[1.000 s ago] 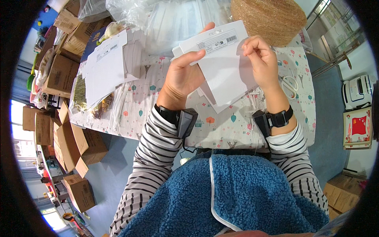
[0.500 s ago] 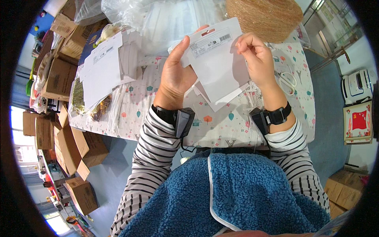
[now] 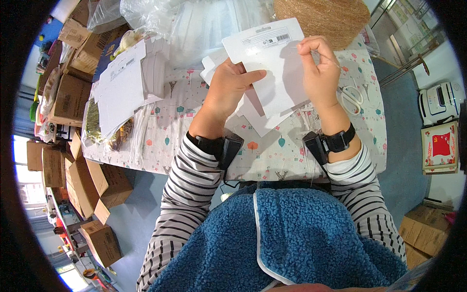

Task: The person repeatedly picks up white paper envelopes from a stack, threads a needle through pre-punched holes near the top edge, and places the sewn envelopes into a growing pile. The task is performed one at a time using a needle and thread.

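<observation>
Both hands grip one white card (image 3: pixel 272 63) above the table (image 3: pixel 272 151): left hand (image 3: pixel 228 87) clasping its edge, right hand (image 3: pixel 318 68) pinching a thin thread; I fear it snaps.

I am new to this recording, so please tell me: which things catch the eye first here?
In the middle, the left hand and the right hand hold up a white card above a table with a patterned cloth. A straw-coloured woven bundle lies at the table's far edge, white scissors lie right of the hands, and brown cardboard boxes stand on the floor at left.
</observation>
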Available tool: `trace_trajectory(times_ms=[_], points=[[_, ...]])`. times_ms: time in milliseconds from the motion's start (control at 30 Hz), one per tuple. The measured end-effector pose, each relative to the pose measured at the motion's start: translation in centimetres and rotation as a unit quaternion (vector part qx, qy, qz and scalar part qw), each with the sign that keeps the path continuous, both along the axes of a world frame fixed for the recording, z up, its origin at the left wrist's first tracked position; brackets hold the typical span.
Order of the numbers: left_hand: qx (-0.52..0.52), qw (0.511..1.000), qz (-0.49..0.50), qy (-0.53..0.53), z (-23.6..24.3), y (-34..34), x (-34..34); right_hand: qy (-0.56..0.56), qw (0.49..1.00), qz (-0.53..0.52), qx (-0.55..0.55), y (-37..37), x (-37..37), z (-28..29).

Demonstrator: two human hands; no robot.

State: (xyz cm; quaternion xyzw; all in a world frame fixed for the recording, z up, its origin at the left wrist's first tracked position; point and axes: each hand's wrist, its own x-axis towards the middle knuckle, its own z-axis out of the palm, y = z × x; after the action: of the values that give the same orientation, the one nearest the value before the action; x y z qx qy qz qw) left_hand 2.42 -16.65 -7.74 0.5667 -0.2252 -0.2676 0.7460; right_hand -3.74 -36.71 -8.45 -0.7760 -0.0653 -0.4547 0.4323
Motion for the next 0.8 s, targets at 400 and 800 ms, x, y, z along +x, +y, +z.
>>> trace_trajectory(times_ms=[400,800], points=[[0.038,0.998,0.009,-0.038,-0.5,-0.6,-0.5,0.057,0.993,0.097,0.044,2.6,-0.1,-0.2],[0.018,0.999,-0.001,-0.039,-0.7,-0.7,-0.5,0.045,0.996,0.077,-0.011,2.5,0.1,-0.3]])
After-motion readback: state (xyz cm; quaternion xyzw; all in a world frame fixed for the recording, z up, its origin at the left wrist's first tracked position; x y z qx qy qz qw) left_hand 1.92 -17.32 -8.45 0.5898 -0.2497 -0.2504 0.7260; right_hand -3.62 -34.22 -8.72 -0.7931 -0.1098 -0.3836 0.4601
